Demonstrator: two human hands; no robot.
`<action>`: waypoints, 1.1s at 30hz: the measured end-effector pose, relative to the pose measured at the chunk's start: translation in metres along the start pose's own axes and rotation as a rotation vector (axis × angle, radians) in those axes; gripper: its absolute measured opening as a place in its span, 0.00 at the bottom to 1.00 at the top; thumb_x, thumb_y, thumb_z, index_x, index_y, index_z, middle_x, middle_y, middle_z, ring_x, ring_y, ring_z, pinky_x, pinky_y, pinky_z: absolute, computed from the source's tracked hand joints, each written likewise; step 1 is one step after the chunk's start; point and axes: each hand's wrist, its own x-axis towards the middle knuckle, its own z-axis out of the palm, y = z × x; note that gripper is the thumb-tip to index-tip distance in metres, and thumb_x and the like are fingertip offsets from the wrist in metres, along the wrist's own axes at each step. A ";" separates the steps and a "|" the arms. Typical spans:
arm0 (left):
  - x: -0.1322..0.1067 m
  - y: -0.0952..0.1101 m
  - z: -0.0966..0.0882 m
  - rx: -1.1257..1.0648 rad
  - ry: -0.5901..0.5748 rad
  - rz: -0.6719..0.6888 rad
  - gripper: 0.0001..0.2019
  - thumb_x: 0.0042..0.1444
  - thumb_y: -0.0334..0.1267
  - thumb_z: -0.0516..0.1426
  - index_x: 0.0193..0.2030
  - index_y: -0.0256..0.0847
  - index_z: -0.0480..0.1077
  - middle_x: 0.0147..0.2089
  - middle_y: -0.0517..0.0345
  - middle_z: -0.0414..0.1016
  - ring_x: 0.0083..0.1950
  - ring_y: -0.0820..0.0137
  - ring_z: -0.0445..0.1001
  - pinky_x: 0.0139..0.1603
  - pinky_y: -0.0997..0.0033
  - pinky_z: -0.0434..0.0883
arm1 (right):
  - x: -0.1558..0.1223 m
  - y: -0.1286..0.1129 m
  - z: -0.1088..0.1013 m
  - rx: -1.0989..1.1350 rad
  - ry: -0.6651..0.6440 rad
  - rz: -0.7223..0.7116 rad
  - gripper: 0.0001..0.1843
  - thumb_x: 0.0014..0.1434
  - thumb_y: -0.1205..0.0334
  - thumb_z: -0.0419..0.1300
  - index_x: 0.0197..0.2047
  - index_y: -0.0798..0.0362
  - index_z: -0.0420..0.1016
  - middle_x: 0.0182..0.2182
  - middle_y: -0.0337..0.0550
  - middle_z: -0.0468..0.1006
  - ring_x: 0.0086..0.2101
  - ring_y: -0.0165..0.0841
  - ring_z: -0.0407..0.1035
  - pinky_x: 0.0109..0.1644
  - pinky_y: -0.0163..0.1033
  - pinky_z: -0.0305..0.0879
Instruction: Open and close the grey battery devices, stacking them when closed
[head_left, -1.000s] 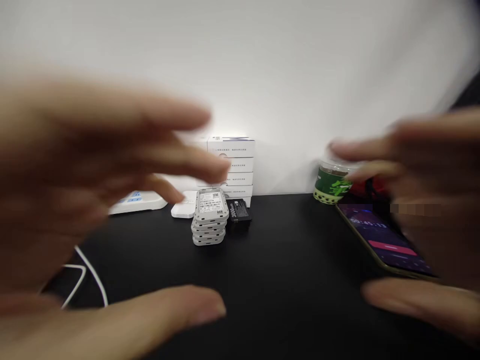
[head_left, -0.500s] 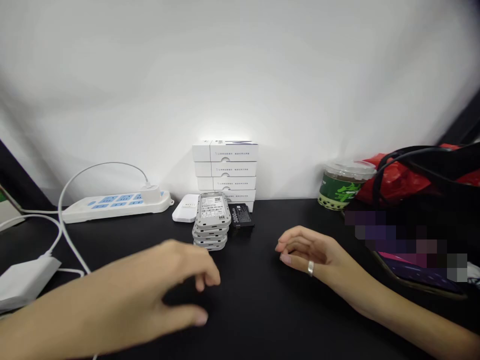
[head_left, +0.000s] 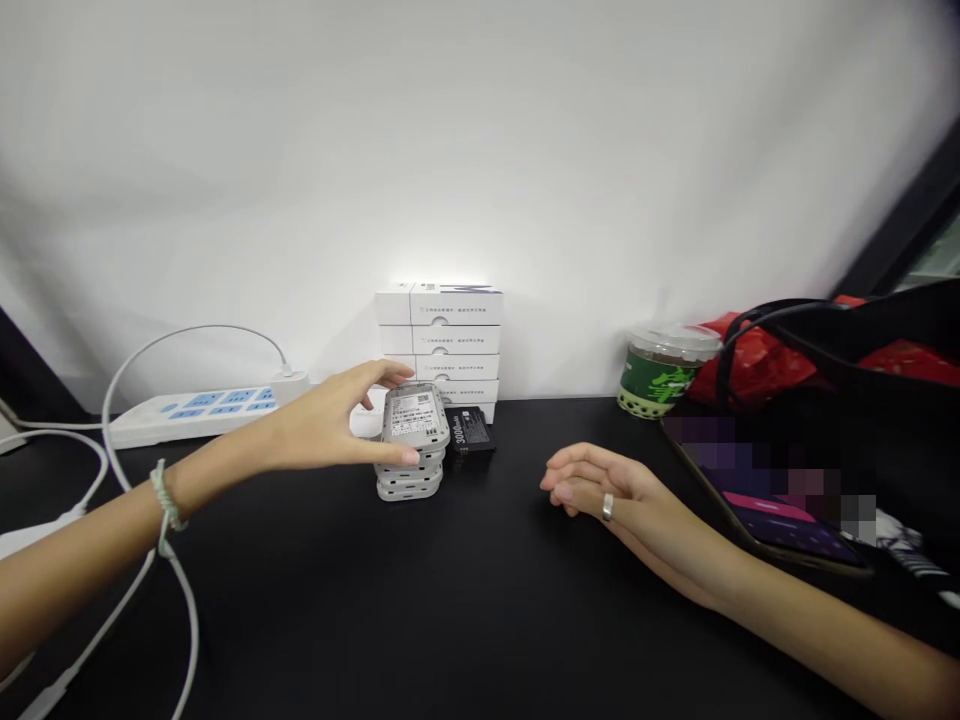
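My left hand (head_left: 337, 415) reaches around the left side of a stack of white pocket Wi-Fi routers (head_left: 409, 487). Its thumb lies along the front of the top router (head_left: 416, 415) and its fingers arch behind the back edge, spread apart; whether they press on it is hard to tell. That top router lies with its inside and printed label upward. A black 3000mAh battery (head_left: 472, 428) sits right of the stack. My right hand (head_left: 607, 485), wearing a ring, rests on the black table with fingers loosely curved and nothing in it.
White boxes (head_left: 457, 340) are stacked against the wall. Left are a power strip (head_left: 187, 412) and a looping white cable (head_left: 112, 400). A drink cup (head_left: 664, 370), a phone (head_left: 787, 520) and a black bag (head_left: 907, 375) with red plastic are on the right.
My left hand has moved forward from the near table to the router stack. The right hand stays put, its fingers slightly more drawn together. The view has shifted a little.
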 end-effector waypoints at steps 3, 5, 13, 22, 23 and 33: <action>-0.002 0.001 -0.001 -0.001 -0.024 0.009 0.40 0.49 0.61 0.64 0.64 0.47 0.58 0.66 0.47 0.66 0.62 0.50 0.69 0.60 0.53 0.68 | 0.000 0.002 -0.001 0.006 -0.018 0.005 0.18 0.53 0.51 0.71 0.41 0.51 0.73 0.35 0.39 0.75 0.35 0.30 0.67 0.44 0.38 0.64; -0.003 0.002 -0.002 -0.001 -0.039 0.010 0.40 0.49 0.61 0.64 0.65 0.47 0.57 0.66 0.48 0.65 0.65 0.51 0.66 0.64 0.52 0.66 | 0.000 0.003 -0.002 0.010 -0.024 -0.006 0.18 0.54 0.51 0.70 0.42 0.51 0.73 0.36 0.40 0.75 0.36 0.31 0.67 0.45 0.38 0.64; -0.010 0.018 -0.002 0.013 0.009 0.026 0.42 0.46 0.58 0.66 0.63 0.46 0.55 0.65 0.46 0.64 0.65 0.49 0.63 0.64 0.48 0.64 | 0.001 0.004 -0.002 0.002 -0.029 -0.024 0.17 0.54 0.52 0.69 0.43 0.51 0.74 0.37 0.40 0.76 0.37 0.32 0.68 0.44 0.39 0.64; -0.049 0.073 0.021 -0.005 -0.083 0.312 0.41 0.35 0.50 0.73 0.56 0.45 0.62 0.52 0.57 0.68 0.51 0.59 0.72 0.52 0.63 0.73 | 0.000 -0.001 0.001 0.002 -0.003 -0.016 0.18 0.51 0.51 0.71 0.41 0.51 0.74 0.36 0.40 0.76 0.36 0.32 0.68 0.43 0.39 0.64; -0.051 0.076 0.025 0.014 -0.112 0.303 0.40 0.35 0.50 0.73 0.54 0.44 0.63 0.52 0.56 0.69 0.50 0.58 0.72 0.52 0.62 0.74 | 0.000 0.000 0.001 0.003 -0.007 -0.015 0.18 0.51 0.52 0.71 0.41 0.51 0.74 0.36 0.39 0.76 0.35 0.31 0.68 0.43 0.39 0.64; -0.054 0.081 0.038 0.279 -0.235 0.291 0.42 0.45 0.59 0.68 0.61 0.39 0.64 0.60 0.41 0.71 0.63 0.44 0.67 0.60 0.47 0.71 | 0.011 -0.002 0.001 -0.098 -0.049 -0.050 0.17 0.55 0.52 0.68 0.41 0.52 0.71 0.31 0.40 0.77 0.31 0.30 0.69 0.35 0.37 0.64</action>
